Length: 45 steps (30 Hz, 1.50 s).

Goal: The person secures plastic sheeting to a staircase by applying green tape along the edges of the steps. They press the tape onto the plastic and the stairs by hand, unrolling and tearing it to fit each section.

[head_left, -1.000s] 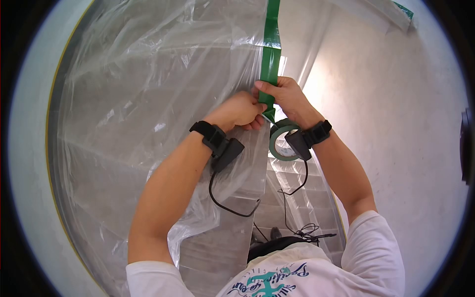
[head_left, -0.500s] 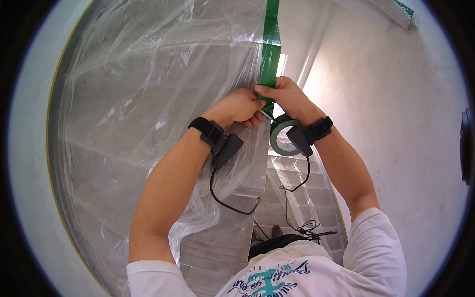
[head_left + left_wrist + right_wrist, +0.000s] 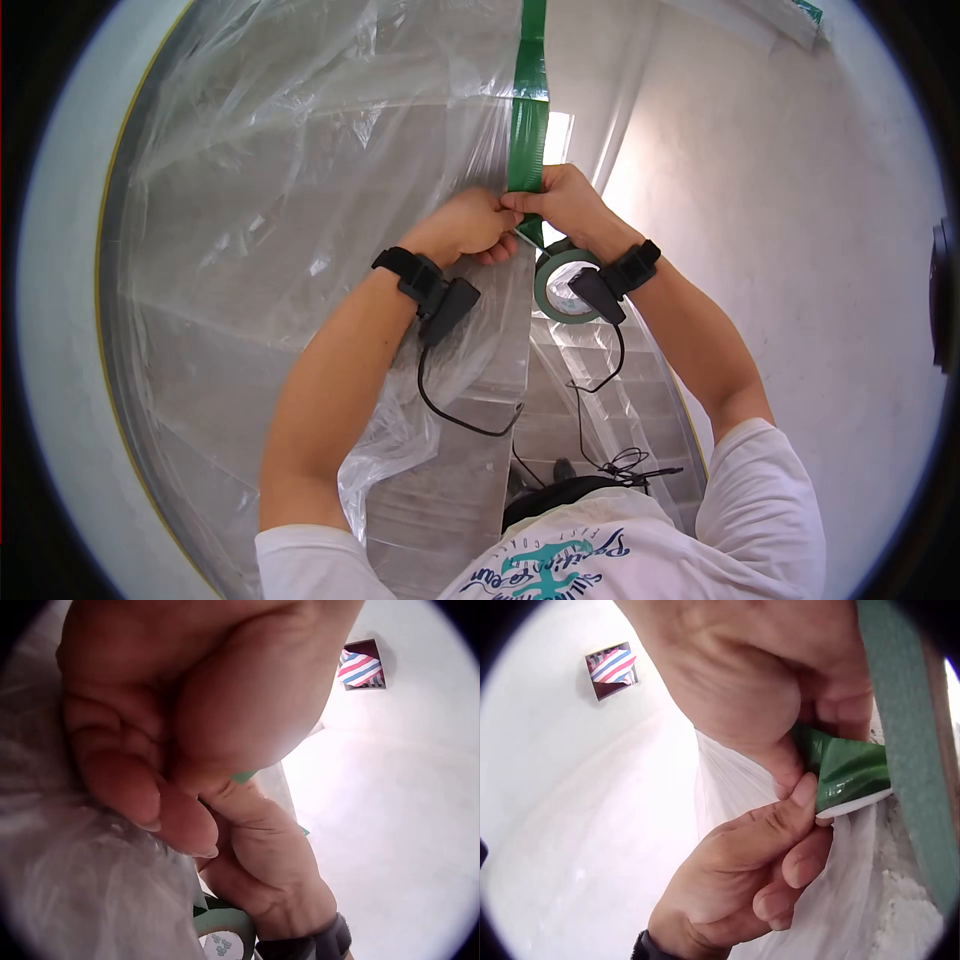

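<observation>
A strip of green tape [image 3: 528, 140] runs down the edge of a clear plastic sheet [image 3: 300, 200]. My left hand [image 3: 468, 225] pinches the tape's lower end at the sheet's edge, thumb on the green side in the right wrist view. Just above, my right hand [image 3: 572, 208] holds the same strip from the other side, thumb laid across it. The tape folds to a narrow twist below the hands and leads to the tape roll [image 3: 543, 290], which hangs under my right wrist. Close up, the folded tape [image 3: 851, 776] shows a white lower edge.
A pale wall [image 3: 780, 250] rises at the right. More plastic covers the steps [image 3: 590, 370] below. Black cables [image 3: 625, 465] from the wrist cameras hang near my waist. A box with a striped item [image 3: 361, 669] is farther off in the left wrist view.
Both hands, the strip and the roll appear slightly further left in the head view. The hands have drawn a little closer together; both keep their hold on the tape.
</observation>
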Available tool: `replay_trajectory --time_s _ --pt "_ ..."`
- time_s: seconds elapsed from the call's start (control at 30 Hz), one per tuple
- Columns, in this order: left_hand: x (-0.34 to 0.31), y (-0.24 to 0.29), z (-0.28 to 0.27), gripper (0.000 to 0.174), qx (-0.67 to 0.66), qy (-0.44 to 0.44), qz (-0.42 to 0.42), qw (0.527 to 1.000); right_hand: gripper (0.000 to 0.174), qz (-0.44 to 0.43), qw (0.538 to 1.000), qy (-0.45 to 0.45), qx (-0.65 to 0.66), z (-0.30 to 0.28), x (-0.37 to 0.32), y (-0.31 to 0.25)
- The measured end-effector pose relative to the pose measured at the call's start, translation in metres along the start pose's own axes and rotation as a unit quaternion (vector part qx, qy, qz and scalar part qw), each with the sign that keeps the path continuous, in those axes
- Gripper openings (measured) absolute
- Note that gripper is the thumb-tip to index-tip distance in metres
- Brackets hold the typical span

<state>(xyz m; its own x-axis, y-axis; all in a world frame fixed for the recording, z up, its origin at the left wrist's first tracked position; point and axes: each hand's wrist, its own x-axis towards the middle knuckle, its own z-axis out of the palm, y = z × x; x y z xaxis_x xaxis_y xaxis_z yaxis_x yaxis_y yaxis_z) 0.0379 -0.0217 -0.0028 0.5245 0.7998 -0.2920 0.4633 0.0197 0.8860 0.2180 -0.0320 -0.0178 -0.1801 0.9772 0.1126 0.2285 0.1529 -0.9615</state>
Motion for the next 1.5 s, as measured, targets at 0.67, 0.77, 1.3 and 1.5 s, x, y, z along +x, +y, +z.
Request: replay_trajectory --time_s 0.67,0.77,1.3,1.5 --pt "-0.005 -0.001 0.0 0.027 -0.003 -0.022 0.02 1.0 0.033 0.044 0.982 0.143 0.115 0.011 0.012 -0.056" --pt "-0.007 0.0 0.001 0.027 0.004 -0.017 0.024 1.0 0.033 0.007 0.988 0.128 0.085 0.006 0.009 -0.038" --pt "-0.002 -0.004 -0.001 0.024 0.007 -0.021 0.02 1.0 0.033 -0.011 0.985 0.078 -0.153 0.0 -0.003 0.01" --pt "-0.006 -0.002 -0.002 0.023 0.027 -0.021 0.024 0.999 0.047 -0.007 0.973 0.142 -0.183 -0.03 -0.04 0.0"
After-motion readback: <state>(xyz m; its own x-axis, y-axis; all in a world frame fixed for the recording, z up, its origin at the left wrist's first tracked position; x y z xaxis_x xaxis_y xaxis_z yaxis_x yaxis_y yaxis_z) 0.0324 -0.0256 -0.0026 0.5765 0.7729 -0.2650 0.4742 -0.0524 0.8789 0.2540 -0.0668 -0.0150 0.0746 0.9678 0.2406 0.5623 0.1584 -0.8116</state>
